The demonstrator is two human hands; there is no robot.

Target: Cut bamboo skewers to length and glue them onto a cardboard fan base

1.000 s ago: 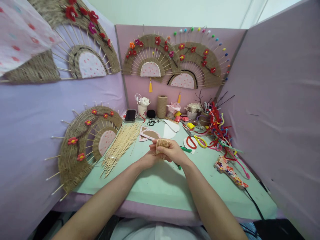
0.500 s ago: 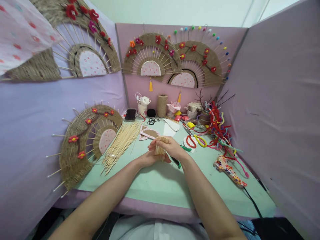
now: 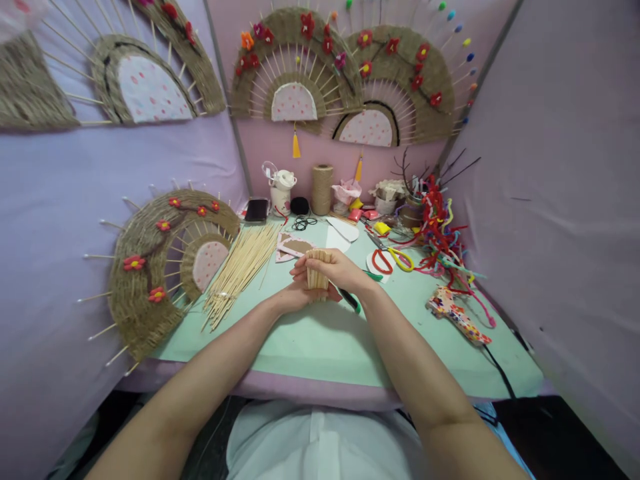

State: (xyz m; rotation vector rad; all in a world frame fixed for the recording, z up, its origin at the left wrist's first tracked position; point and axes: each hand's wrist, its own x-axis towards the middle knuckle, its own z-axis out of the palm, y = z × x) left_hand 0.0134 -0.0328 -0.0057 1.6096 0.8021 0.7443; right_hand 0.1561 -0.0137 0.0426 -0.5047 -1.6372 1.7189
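Observation:
A bundle of short wooden sticks (image 3: 317, 272) stands roughly upright between my two hands, above the middle of the table. My right hand (image 3: 341, 272) wraps round its upper part from the right, thumb across the front. From below and the left, my left hand (image 3: 294, 296) closes about the lower end; some of its fingers are hidden. Just right of the hands lies a green-and-black-handled tool (image 3: 351, 301), partly covered by my right wrist. To the left, a pile of long thin wooden sticks (image 3: 243, 267) is spread on the table.
Scissors (image 3: 384, 257) with red and yellow handles and a patterned glue gun (image 3: 457, 313) with a cord lie to the right. Pipe cleaners (image 3: 440, 233) heap up behind. A twine spool (image 3: 323, 190) stands at the back. A twine fan (image 3: 170, 267) leans on the left wall.
The view has tilted downward, so everything on the back wall sits higher in the picture. Both hands keep the same hold on the stick bundle, with hardly any shift relative to the table.

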